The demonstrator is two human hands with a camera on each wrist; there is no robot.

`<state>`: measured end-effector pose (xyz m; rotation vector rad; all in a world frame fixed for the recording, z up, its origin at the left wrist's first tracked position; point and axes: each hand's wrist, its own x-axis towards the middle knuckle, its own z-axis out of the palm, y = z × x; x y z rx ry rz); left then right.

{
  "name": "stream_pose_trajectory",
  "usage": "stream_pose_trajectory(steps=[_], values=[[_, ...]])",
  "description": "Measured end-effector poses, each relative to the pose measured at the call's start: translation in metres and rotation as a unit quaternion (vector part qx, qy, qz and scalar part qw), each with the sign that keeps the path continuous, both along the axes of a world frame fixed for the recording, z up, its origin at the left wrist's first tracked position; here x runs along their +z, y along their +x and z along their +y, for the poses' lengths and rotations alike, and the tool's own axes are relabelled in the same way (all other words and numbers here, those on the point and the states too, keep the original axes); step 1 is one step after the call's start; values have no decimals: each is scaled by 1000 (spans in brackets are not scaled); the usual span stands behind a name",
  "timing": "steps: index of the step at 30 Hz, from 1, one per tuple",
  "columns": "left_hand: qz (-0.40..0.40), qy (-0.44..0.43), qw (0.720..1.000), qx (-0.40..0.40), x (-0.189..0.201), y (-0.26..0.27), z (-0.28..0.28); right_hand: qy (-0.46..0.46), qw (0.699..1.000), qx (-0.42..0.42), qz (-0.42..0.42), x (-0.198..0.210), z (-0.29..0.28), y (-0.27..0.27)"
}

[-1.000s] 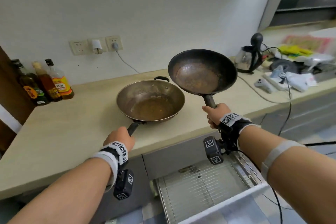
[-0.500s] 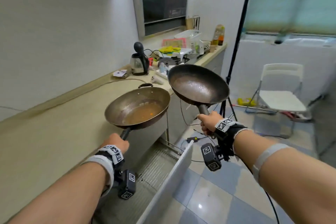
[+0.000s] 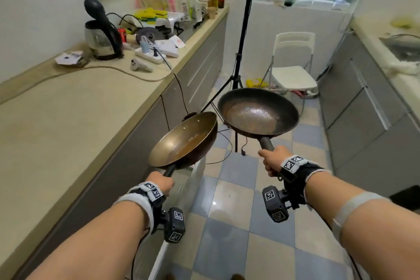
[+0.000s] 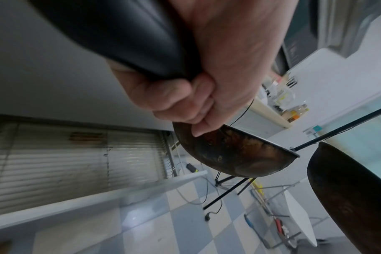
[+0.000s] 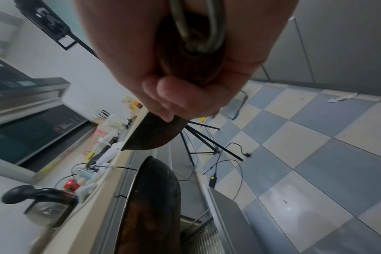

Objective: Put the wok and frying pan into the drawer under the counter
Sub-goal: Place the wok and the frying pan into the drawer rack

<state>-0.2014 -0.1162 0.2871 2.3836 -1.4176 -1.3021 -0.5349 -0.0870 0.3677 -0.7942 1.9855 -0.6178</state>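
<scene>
My left hand (image 3: 159, 183) grips the black handle of the bronze wok (image 3: 184, 141) and holds it tilted in the air, just off the counter edge. Its underside (image 4: 235, 153) hangs above the open drawer (image 4: 54, 163), which has a wire rack floor. My right hand (image 3: 272, 161) grips the handle of the dark frying pan (image 3: 256, 113) and holds it level over the tiled floor, right of the wok. The right wrist view has the frying pan's underside (image 5: 159, 134) above the wok's edge (image 5: 154, 197). The pans sit close together and seem apart.
The beige counter (image 3: 68, 120) runs along the left, with a kettle (image 3: 102, 36), cables and clutter at its far end. A black tripod (image 3: 238, 70) and a white folding chair (image 3: 293, 70) stand on the floor ahead. Grey cabinets (image 3: 363, 109) line the right.
The wok has been lifted from the counter and both pans have swung right and come down off the counter's edge. The wok now tilts, and my view has turned down the kitchen aisle.
</scene>
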Motion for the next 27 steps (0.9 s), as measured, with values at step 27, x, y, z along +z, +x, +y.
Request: stream_pose_trajectory(steps=[27], values=[[0,131,984,120,-239,131,-15,206,970,118,52,-214,-124,195]])
